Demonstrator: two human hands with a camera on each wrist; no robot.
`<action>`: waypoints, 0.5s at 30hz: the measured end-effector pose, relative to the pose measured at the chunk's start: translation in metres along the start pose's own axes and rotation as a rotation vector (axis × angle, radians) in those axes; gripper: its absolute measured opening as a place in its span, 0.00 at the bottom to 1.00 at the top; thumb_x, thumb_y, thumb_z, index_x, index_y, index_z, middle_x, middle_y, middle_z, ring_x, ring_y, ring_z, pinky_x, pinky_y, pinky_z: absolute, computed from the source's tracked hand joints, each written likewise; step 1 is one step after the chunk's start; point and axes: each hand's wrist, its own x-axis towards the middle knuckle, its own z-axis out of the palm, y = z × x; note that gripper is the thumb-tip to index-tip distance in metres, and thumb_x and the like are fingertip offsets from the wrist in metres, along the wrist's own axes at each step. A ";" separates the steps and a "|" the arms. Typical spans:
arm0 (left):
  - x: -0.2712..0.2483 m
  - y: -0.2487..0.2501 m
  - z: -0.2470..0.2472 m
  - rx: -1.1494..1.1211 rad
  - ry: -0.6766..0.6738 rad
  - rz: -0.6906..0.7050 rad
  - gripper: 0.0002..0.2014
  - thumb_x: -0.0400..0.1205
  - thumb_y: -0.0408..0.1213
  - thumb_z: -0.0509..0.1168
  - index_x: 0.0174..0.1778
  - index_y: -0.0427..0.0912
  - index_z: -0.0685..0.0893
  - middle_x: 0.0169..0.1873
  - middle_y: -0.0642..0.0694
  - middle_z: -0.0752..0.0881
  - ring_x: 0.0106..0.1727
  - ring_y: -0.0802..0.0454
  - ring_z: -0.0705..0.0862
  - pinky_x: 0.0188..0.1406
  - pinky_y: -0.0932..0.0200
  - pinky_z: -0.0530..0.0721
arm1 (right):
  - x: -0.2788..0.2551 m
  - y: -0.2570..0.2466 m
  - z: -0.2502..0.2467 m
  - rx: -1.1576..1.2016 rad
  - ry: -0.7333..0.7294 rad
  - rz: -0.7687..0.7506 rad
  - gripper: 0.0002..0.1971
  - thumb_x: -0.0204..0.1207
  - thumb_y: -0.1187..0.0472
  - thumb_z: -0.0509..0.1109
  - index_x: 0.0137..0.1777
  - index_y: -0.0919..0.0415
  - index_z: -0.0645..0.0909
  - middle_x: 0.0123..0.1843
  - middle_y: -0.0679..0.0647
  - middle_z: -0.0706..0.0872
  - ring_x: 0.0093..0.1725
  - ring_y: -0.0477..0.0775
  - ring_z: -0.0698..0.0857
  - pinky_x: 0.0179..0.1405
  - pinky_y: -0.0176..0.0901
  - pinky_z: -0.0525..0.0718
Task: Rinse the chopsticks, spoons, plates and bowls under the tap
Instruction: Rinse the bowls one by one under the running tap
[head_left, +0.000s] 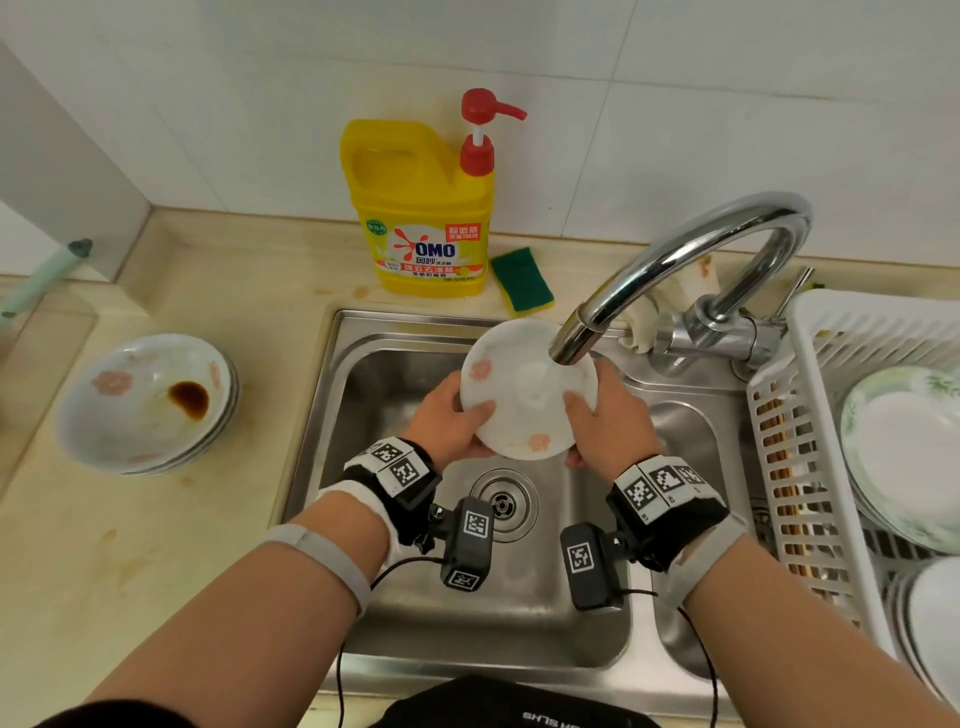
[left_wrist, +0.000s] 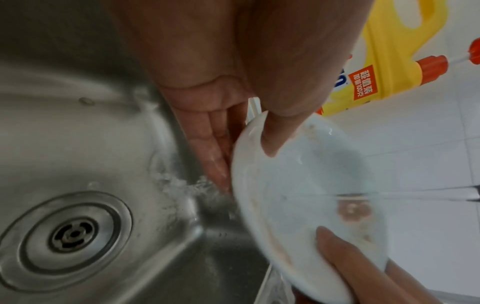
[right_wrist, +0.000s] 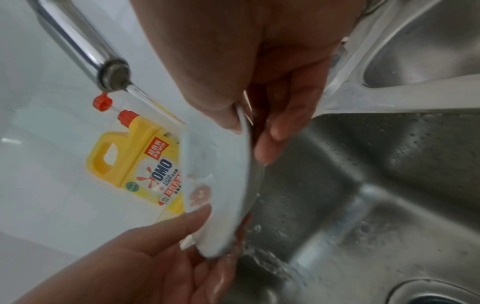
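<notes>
A white bowl (head_left: 524, 395) with pink flower marks is being held over the left basin of the steel sink (head_left: 363, 332), directly under the mouth of the tap (head_left: 576, 338). It is being tilted, with its inside turned up toward the spout, and a stream of water (right_wrist: 145, 98) is being poured into it and is running off into the basin near the drain (head_left: 503, 505). The bowl is being gripped at its left edge by the left hand (head_left: 447, 421): the thumb (left_wrist: 275, 131) is being pressed on the inside of the rim and the fingers (left_wrist: 213, 152) are being laid together against the outside. The right edge is being gripped in the same way by the right hand (head_left: 608, 421), thumb inside and fingers (right_wrist: 275, 131) behind.

On the table (head_left: 156, 545), to the left of the sink, a stack of bowls (head_left: 145, 405) is standing; the top one is holding a brown stain. Behind the sink a yellow detergent bottle (head_left: 421, 208) and a green sponge (head_left: 522, 280) are being kept. On the right, a white rack (head_left: 810, 415) is holding plates (head_left: 904, 447) and chopsticks (head_left: 784, 467).
</notes>
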 end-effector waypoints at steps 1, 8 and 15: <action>-0.001 0.000 0.002 -0.037 -0.019 -0.031 0.20 0.87 0.31 0.66 0.75 0.48 0.75 0.67 0.40 0.84 0.62 0.39 0.87 0.47 0.41 0.93 | -0.001 -0.002 -0.003 0.022 0.004 0.004 0.08 0.88 0.56 0.59 0.64 0.47 0.69 0.38 0.57 0.89 0.20 0.52 0.87 0.25 0.47 0.88; -0.019 0.014 -0.002 -0.105 -0.149 -0.205 0.20 0.87 0.29 0.61 0.75 0.49 0.72 0.53 0.32 0.90 0.45 0.38 0.94 0.39 0.52 0.92 | -0.005 -0.005 -0.010 0.182 -0.131 0.205 0.15 0.90 0.48 0.57 0.52 0.60 0.77 0.25 0.59 0.85 0.17 0.53 0.79 0.18 0.38 0.75; -0.054 0.040 -0.027 0.299 -0.078 -0.034 0.25 0.84 0.22 0.56 0.75 0.50 0.69 0.56 0.42 0.85 0.43 0.39 0.92 0.37 0.48 0.94 | -0.018 -0.013 0.011 0.393 -0.261 0.343 0.10 0.90 0.60 0.59 0.54 0.59 0.82 0.28 0.62 0.88 0.24 0.55 0.86 0.24 0.41 0.83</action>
